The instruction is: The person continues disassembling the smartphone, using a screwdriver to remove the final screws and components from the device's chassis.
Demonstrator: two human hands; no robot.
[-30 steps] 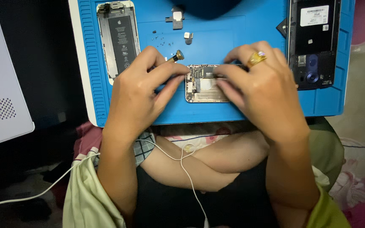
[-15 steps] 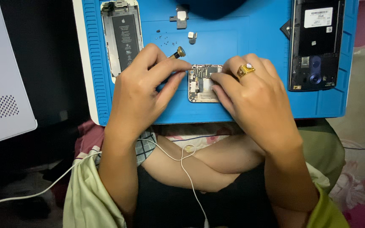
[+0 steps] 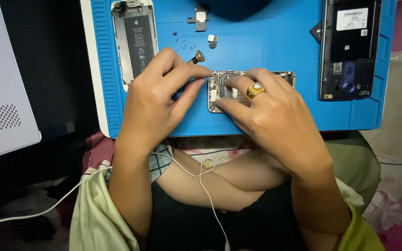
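While the opened phone [image 3: 252, 90] lies near the front edge of the blue work mat [image 3: 275, 51], both hands rest on it and cover most of its body. The left hand [image 3: 157, 102] is closed around a small screwdriver [image 3: 196, 58], whose brass-coloured cap shows above the knuckles; its tip is hidden behind the fingers. The right hand [image 3: 275, 121], wearing a gold ring [image 3: 255, 89], presses its fingertips [image 3: 229, 83] down on the phone's inner parts, holding it flat. Around the work lie a second opened phone with its battery showing [image 3: 135, 39] at the mat's left, a dark phone back [image 3: 350, 46] at the right, small loose screws [image 3: 182, 42] and two small metal parts [image 3: 201, 18] (their kind cannot be told). The mat sits across the person's lap; a white earphone cable [image 3: 201, 181] runs over the folded legs. A white device with a perforated grille [image 3: 1, 107] stands at the left, flowered fabric [image 3: 401, 204] at the lower right.
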